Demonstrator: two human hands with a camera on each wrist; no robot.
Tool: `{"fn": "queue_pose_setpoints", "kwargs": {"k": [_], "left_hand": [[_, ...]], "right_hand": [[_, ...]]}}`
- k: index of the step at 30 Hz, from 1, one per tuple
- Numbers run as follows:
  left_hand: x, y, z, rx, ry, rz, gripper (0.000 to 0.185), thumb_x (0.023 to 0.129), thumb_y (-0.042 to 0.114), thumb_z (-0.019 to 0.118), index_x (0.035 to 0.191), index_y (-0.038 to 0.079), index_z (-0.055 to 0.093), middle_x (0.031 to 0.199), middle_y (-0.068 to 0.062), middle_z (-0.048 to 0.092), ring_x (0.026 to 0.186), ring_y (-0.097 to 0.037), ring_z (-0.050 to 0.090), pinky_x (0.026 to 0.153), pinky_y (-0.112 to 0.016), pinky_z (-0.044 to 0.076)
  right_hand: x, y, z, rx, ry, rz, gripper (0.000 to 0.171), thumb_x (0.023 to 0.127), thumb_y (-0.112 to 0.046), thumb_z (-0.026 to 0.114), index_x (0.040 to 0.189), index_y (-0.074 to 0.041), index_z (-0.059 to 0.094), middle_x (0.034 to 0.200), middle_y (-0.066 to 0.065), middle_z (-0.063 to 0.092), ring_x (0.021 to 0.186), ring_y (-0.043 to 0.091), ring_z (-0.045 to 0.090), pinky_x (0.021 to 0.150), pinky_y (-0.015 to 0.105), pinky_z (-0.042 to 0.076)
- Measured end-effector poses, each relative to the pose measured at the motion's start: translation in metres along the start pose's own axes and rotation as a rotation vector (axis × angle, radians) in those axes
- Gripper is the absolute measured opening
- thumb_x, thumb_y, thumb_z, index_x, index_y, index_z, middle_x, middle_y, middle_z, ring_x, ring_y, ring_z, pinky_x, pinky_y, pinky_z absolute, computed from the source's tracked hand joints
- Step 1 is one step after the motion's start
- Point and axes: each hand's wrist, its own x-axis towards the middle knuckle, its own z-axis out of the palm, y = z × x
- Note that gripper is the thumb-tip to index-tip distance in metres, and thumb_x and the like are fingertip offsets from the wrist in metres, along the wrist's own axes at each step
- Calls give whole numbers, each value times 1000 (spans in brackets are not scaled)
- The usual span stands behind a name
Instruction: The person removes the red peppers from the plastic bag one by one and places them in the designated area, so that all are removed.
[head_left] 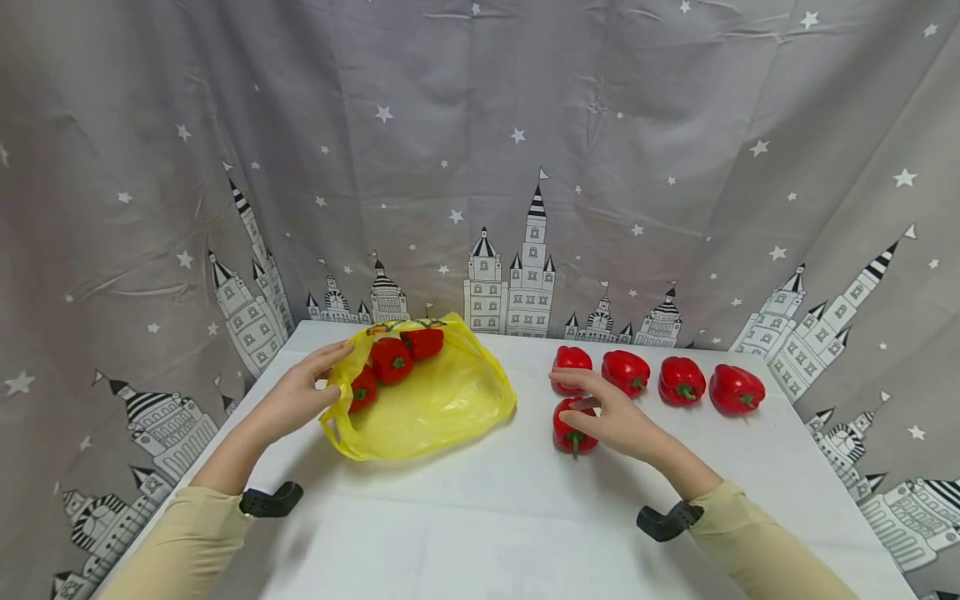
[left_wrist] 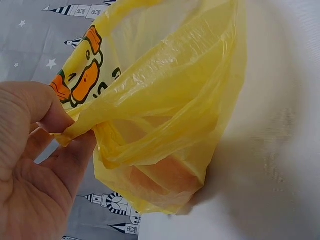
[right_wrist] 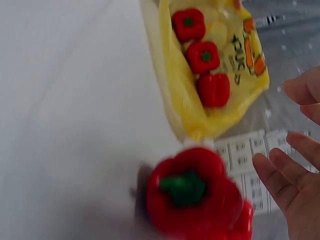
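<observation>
My left hand [head_left: 303,396] pinches the left edge of a yellow plastic bag [head_left: 450,408] between thumb and fingers; the left wrist view shows the pinched film [left_wrist: 75,127] up close. Inside the bag, whose mouth gapes toward me, lie three red bell peppers [head_left: 391,360]. My right hand [head_left: 618,417] is over the nearest loose bell pepper [head_left: 574,429], its fingers spread and bent, thumb apart. In the right wrist view that pepper [right_wrist: 192,192] shows its green stem, with the fingers [right_wrist: 282,175] off to its side and nothing between them.
Behind the near pepper stands another bell pepper [head_left: 572,367]. Further right, three more peppers [head_left: 682,381] form a row near the table's back edge. A grey curtain [head_left: 600,167] printed with castles and stars hangs behind the white table [head_left: 465,533].
</observation>
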Motion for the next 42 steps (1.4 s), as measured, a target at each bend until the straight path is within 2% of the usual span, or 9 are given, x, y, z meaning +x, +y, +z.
{"fn": "queue_pose_setpoints", "kwargs": {"k": [6,12,17,20,23,32,36,42], "left_hand": [[2,0,-4,12,14,26,70,95,2,55,161,9,33,167,-12,24,133,-43,43,106,-60,43],[4,4,-10,22,21,37,70,94,1,55,161,9,33,167,-12,24,132,-41,45,106,-59,43],[2,7,-14,20,26,25,71,95,4,56,161,10,32,167,-12,25,131,-40,45,104,-58,45],[1,8,-15,17,21,20,70,96,5,56,161,10,32,167,-12,25,132,-41,44,104,-58,46],[1,7,-15,10,18,21,70,96,6,57,161,9,32,167,-12,25,132,-40,44,104,-58,46],[-1,5,-16,8,33,19,69,96,6,58,161,10,33,166,-11,26,132,-41,44,103,-59,46],[-2,4,-16,-3,31,6,69,97,7,58,161,9,32,167,-12,25,134,-42,43,103,-59,47],[-1,3,-16,-3,29,-4,69,97,8,58,161,9,32,167,-13,24,134,-43,42,102,-58,48]], "right_hand": [[17,-23,21,-20,-67,-54,60,92,-20,75,148,-27,54,152,-4,49,123,27,59,94,44,56],[35,-40,41,-18,-163,-163,58,94,-22,73,148,-27,54,151,-9,48,132,20,51,102,46,51],[52,-53,57,-35,-228,-152,60,94,-31,72,150,-32,51,149,-16,48,129,14,52,103,42,50],[64,-60,68,-45,-254,-149,60,94,-32,71,151,-32,49,149,-14,48,132,13,48,104,39,50],[74,-66,79,-40,-282,-162,61,95,-30,70,152,-29,48,150,-9,49,133,15,46,105,41,49],[105,-73,110,-77,-300,-224,61,96,-23,67,153,-18,49,151,1,50,131,21,50,100,32,51],[116,-73,122,-87,-300,-206,61,96,-27,68,153,-22,49,151,-2,50,131,21,52,101,34,51],[134,-72,141,-28,-304,-166,61,97,-28,67,154,-25,47,154,-3,46,135,28,50,104,36,49]]}}
